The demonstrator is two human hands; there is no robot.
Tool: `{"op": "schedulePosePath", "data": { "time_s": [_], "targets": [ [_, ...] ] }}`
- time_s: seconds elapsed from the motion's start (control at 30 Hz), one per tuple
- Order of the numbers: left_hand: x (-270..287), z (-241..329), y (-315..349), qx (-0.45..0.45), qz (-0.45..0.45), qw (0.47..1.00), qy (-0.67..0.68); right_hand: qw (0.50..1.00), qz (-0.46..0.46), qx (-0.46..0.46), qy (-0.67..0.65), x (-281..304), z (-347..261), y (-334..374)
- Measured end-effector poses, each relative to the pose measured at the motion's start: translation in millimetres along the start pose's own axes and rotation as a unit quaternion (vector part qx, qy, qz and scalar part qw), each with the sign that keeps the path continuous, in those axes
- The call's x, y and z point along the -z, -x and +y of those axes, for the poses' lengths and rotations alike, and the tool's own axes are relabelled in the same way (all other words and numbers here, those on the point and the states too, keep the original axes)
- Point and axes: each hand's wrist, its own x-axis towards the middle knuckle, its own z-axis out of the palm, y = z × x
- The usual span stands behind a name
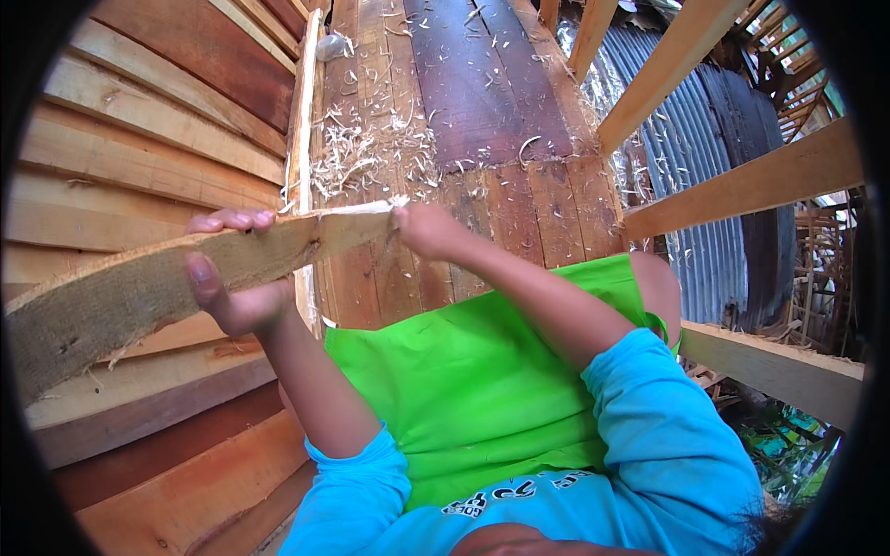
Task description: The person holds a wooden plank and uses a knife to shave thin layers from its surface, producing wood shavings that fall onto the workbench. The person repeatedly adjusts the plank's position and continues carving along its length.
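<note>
A long wooden plank [158,287] with rough pale faces runs from the left rim toward the middle, its far end narrowing to a freshly cut, whitish strip. My left hand [236,283] grips it, thumb on the near face and fingertips over the upper edge. At the narrow end, my right hand [426,231] is closed against the wood. What lies inside that fist is hidden. A small curl of shaving [399,200] stands at the tip beside it. Bright green cloth [482,371] covers my lap below both forearms.
Curled wood shavings [357,162] are scattered over the brown board floor [510,208]. A plank wall [139,139] rises on the left. To the right are wooden rails [742,185] and, beyond them, corrugated metal sheeting [695,148]. A small roundish object [331,47] lies near the far wall.
</note>
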Motion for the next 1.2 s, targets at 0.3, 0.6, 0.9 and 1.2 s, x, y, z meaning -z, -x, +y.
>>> {"op": "schedulePosePath", "data": {
  "time_s": [0.3,0.6,0.9,1.2],
  "targets": [
    [7,0,-4,-0.015,-0.004,1.0,0.016,0.995,0.013,0.023,0.092,-4,16,-10],
    [20,1,-8,-0.036,-0.06,0.996,0.049,0.996,0.011,0.063,0.065,-7,7,-9],
    [18,-1,-6,-0.034,-0.084,0.994,0.052,0.998,-0.006,0.02,0.055,3,4,-2],
    [29,2,-2,-0.037,-0.074,0.996,0.033,0.984,-0.042,0.035,0.169,7,-16,8]
  ]
}}
